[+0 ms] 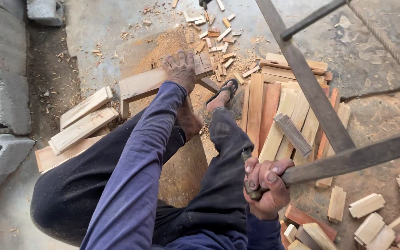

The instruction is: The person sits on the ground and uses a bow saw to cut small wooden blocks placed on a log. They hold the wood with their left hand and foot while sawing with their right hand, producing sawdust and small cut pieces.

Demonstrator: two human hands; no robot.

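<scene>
— Head view, looking down: what do the two hands hold?

— Left hand [180, 69] presses flat, fingers spread open, on one wooden board [140, 84] lying on the sawdust-covered floor [98, 23]. Right hand [265, 185] has fingers closed around one dark wooden bar [348, 159].

— Anything nearby?

— Three short planks [82, 121] left of the board; one sandal [224, 89] on a foot.

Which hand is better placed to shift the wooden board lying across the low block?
Left. The left hand already rests flat on the long pale wooden board, while the right hand has its fingers wrapped around a dark metal bar.
</scene>
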